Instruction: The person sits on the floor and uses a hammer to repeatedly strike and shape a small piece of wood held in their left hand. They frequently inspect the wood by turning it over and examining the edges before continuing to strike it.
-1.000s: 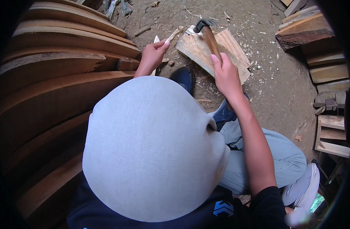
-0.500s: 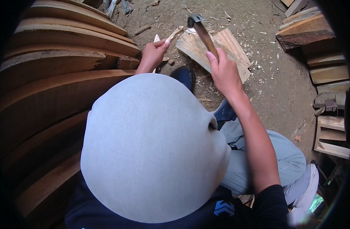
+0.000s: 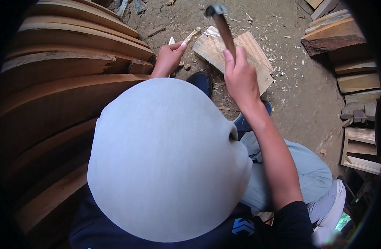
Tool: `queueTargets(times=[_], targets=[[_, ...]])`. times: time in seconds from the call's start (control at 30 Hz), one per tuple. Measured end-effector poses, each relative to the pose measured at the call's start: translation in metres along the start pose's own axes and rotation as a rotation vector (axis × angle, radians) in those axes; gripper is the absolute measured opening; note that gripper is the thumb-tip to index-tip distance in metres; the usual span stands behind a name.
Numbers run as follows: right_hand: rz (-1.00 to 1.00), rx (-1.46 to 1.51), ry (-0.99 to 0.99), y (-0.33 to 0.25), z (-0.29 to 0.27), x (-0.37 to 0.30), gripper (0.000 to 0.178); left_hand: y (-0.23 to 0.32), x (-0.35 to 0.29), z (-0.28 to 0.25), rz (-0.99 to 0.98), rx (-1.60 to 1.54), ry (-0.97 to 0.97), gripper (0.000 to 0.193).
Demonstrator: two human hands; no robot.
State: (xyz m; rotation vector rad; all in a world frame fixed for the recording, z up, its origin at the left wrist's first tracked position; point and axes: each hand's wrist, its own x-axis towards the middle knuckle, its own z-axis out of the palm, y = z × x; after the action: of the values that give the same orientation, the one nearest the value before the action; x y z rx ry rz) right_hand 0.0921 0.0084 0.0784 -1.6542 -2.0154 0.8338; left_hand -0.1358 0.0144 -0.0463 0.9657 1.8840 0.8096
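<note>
My right hand [image 3: 241, 79] is closed round the wooden handle of a hammer [image 3: 225, 33]. Its dark metal head is slightly blurred, in the air beyond the boards. Between the fingers of my left hand [image 3: 169, 59] is a thin pale wooden stick [image 3: 192, 36] with a knobby far end. That end points up and right, close to the corner of a thick weathered board [image 3: 208, 52], and I cannot tell whether they touch. A lighter board [image 3: 255, 49] lies partly under it. The hammer's handle and my right hand hide part of the thick board.
Curved wooden planks [image 3: 74, 62] stand stacked along the left. More timber [image 3: 336, 37] and a wooden frame [image 3: 362, 149] line the right. Pale chips [image 3: 290, 68] litter the dirt floor. A large pale rounded surface [image 3: 169, 162] covers the middle, above dark shoes [image 3: 201, 83].
The hammer has lifted away from the stick's tip and the board, its head shifting toward the far edge. My right hand moved slightly left. My left hand and the stick barely moved.
</note>
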Motion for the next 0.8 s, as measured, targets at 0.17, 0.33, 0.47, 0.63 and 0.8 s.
queueTargets(times=[0.17, 0.33, 0.47, 0.63, 0.8], targets=[[0.127, -0.155, -0.184, 0.016, 0.017, -0.003, 0.031, 0.001, 0.0, 0.001, 0.013, -0.002, 0.0, 0.039], [0.136, -0.174, -0.214, -0.021, -0.002, 0.003, 0.03, 0.001, -0.002, -0.003, -0.084, 0.003, -0.025, 0.04], [0.119, -0.047, -0.1, -0.023, -0.002, -0.005, 0.03, 0.001, 0.002, -0.004, -0.012, 0.046, -0.004, 0.04], [0.107, -0.217, -0.222, 0.006, 0.021, -0.002, 0.032, 0.006, -0.002, -0.001, 0.003, 0.135, 0.008, 0.038], [0.188, -0.053, -0.197, -0.022, -0.008, 0.005, 0.036, -0.001, 0.005, -0.002, -0.033, 0.107, -0.034, 0.039]])
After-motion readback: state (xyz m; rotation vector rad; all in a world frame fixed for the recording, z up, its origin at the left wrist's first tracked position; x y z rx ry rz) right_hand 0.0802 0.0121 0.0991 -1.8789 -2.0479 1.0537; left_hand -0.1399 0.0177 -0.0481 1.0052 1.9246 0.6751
